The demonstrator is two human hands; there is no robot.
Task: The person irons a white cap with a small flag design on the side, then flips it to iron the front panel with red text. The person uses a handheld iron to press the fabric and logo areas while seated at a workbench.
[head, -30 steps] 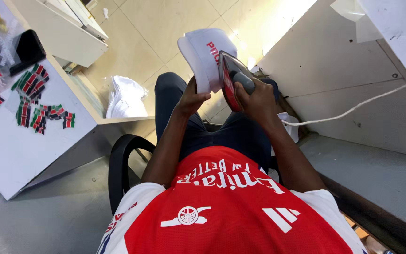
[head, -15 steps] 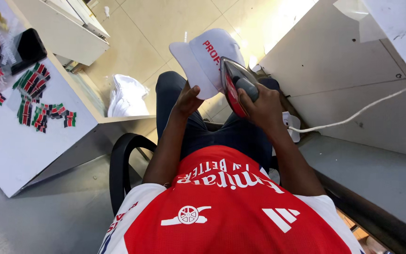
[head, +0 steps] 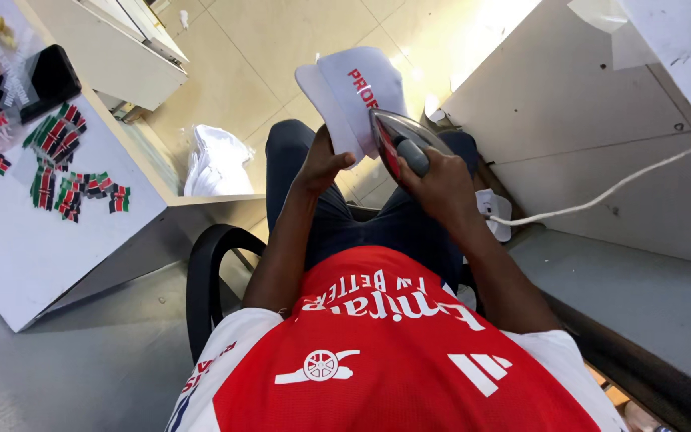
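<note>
Beige floor tiles (head: pixel 281 56) lie below a white fabric cap with red lettering (head: pixel 353 88), held above the lap. Left hand (head: pixel 323 164) clamps its underside; right hand (head: pixel 437 180) is closed around a red-and-grey iron (head: pixel 397 140) pressed against it. Flag patches (head: pixel 61 164) cover the white table (head: pixel 17 248).

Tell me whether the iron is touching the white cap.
Touching. The head view shows the iron, gripped by the right hand, pressed against the side of the white cap, which the left hand holds from below.
</note>
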